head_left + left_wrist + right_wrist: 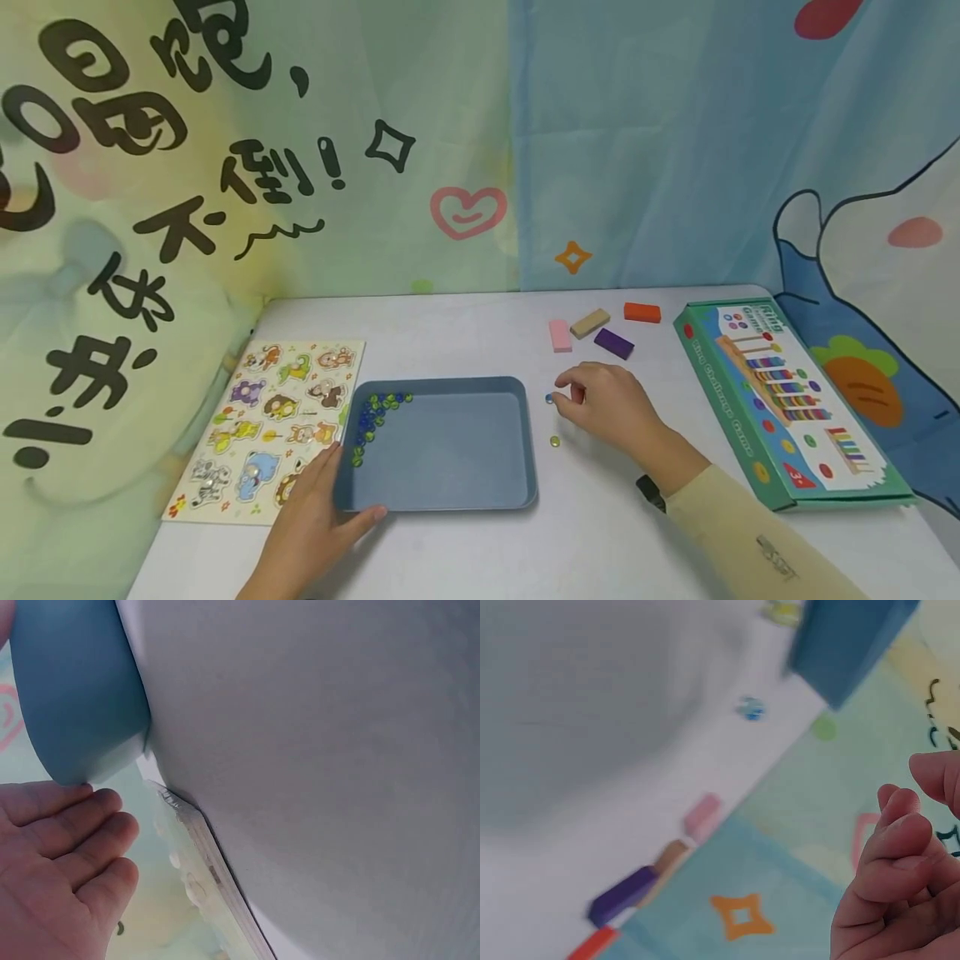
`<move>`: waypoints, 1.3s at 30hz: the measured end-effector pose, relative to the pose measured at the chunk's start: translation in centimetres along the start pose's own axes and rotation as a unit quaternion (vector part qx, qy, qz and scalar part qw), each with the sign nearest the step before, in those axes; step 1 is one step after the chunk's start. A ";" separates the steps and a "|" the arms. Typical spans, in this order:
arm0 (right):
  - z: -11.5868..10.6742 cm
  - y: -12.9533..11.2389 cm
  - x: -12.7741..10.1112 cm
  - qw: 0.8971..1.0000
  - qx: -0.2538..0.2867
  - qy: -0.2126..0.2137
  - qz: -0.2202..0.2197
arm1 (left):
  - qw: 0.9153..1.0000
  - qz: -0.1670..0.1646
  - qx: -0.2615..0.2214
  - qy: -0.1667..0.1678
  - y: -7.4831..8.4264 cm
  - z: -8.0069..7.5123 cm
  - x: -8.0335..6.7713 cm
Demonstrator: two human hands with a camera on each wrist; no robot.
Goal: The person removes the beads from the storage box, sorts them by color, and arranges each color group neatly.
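The blue tray [438,492] is my landmark: a shallow rounded rectangle on the white table [465,333], its long axis running left to right in front of me. My left hand [311,517] rests against its near-left corner, fingers straight and relaxed along the wall, thumb at the near rim, steadying rather than gripping. A cluster of green and blue glass beads [375,412] sits packed into the tray's far-left corner.

To the right of the tray, just off its far-right corner, lies the blue bead [549,398]: tiny, round, glossy and translucent. My right hand [611,408] lies to the right of that bead, so the bead sits between the hand and the tray wall. The fingers are curled, thumb and forefinger drawn together with the tips almost at the bead; I cannot see that they have it pinched, and in the right wrist view the bead [750,709] lies free on the table. This hand is by far the nearer one.

A second, yellow-green bead [555,442] lies on the table a little nearer to me, also right of the tray.
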State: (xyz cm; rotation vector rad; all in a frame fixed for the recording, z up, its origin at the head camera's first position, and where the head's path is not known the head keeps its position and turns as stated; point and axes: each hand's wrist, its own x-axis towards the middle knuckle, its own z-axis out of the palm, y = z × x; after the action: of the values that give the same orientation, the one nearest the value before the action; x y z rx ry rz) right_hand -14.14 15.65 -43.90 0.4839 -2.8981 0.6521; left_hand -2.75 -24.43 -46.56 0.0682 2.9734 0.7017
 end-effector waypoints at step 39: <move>10.7 -14.1 9.3 0.989 -0.005 -0.123 -0.083 | 1.000 -0.009 -0.009 0.016 -0.3 0.7 0.3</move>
State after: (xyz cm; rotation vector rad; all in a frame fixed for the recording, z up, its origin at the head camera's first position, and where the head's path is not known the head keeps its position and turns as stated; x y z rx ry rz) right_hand -18.77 -3.73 -46.10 0.8505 -3.0381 0.5908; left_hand -2.98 -24.39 -47.30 0.0286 2.9934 0.7353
